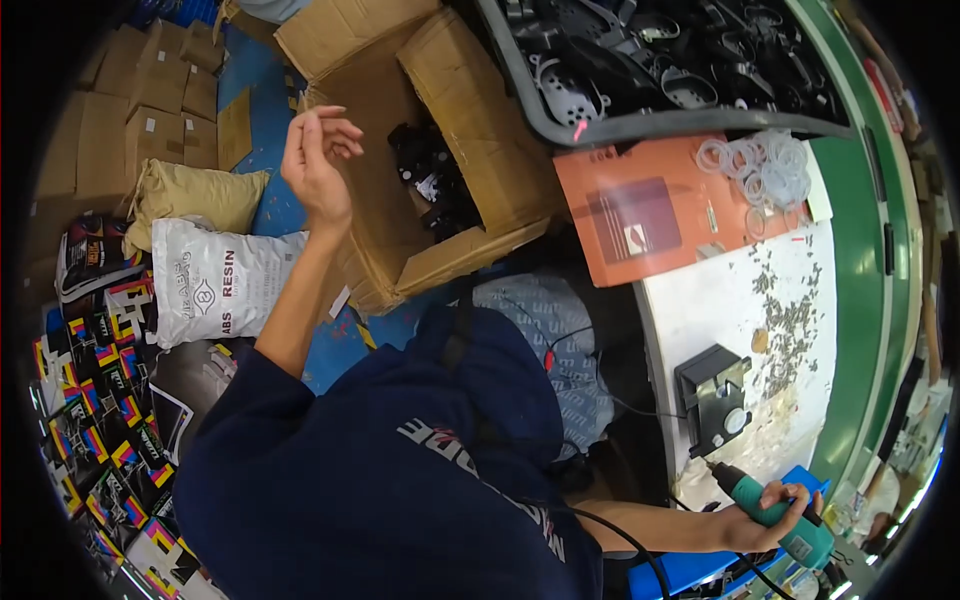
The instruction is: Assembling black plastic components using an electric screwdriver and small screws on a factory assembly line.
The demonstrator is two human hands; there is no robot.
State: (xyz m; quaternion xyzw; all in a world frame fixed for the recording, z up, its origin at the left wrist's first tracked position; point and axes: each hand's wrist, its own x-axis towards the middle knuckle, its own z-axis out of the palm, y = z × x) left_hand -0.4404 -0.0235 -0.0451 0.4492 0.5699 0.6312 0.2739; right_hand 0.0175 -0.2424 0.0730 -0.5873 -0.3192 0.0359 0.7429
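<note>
My left hand (pixel 322 165) is raised over the left edge of an open cardboard box (pixel 470 110). Its fingers are loosely bent and apart, with nothing in them. Black plastic parts (pixel 435 180) lie inside that box. At the lower right, my right hand (pixel 775 512) is wrapped around a green electric screwdriver (pixel 748 492), whose dark tip points up and left. Close to that tip, a black boxy device with a pale round knob (pixel 715 400) sits on the white worktop (pixel 690 300).
A black tray (pixel 545 125) full of dark plastic parts stands at the far right. Clear rings (pixel 765 165) rest on an orange sheet (pixel 625 220); small screws (pixel 785 320) are scattered on the worktop. Sacks (pixel 225 285) and cartons (pixel 155 85) fill the left. Cables run by my right arm.
</note>
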